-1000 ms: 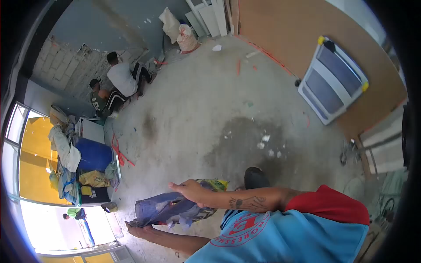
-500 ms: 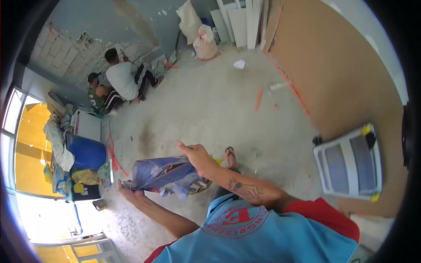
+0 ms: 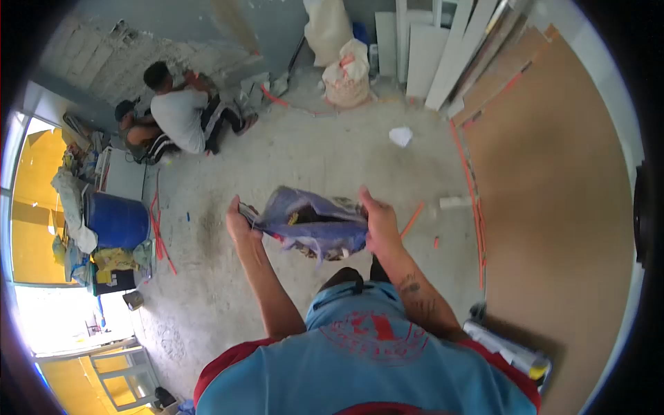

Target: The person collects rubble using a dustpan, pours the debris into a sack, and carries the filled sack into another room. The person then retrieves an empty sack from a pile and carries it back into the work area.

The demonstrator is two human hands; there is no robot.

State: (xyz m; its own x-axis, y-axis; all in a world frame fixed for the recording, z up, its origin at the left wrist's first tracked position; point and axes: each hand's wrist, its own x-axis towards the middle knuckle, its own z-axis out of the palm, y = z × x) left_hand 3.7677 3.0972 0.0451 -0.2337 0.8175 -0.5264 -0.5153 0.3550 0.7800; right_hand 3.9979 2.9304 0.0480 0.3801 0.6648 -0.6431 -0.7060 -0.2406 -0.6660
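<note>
A worn bluish-purple bag [image 3: 339, 235] is stretched between my two hands in front of my body, above the concrete floor. Its mouth gapes at the top, with a dark inside and a small yellow thing in it that I cannot make out. My left hand [image 3: 243, 223] grips the bag's left end, fingers closed on the edge. My right hand [image 3: 379, 220] is closed on the right end, thumb pointing up. Tattered pieces hang from the bag's lower side.
Two people [image 3: 181, 111] sit by the broken wall at the upper left. Nearby stands a blue barrel [image 3: 119, 220] among piled materials. Full sacks [image 3: 347, 76] and white boards [image 3: 425, 62] lean at the back. Orange strips [image 3: 413, 220] and white scrap [image 3: 400, 136] lie on the floor.
The bag has risen and shifted right, and its mouth now faces me more openly. My right hand has moved out to its right end. My view has turned.
</note>
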